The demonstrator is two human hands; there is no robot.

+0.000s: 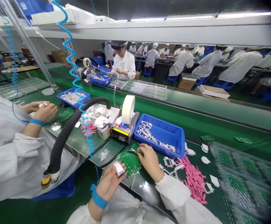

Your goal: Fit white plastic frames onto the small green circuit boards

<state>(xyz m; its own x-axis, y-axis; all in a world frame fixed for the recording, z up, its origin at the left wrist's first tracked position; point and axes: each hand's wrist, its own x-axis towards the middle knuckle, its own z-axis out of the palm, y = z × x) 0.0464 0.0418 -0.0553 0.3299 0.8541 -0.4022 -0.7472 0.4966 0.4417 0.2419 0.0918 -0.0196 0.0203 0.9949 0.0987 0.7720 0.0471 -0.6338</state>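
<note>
The circuit boards (128, 161) look metal-flecked, the tabletop (147, 190) glossy, the bin (164, 131) smooth plastic.

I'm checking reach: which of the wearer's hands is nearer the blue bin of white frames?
Right: the right hand is just in front of the blue bin; the left hand, holding a white piece, is farther back and leftward.

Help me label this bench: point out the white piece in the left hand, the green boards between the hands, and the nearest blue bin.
White piece (119, 168), head view: its upper face.
Green boards (129, 161), head view: middle of the spread.
Blue bin (164, 132), head view: its bare inside floor.
</note>
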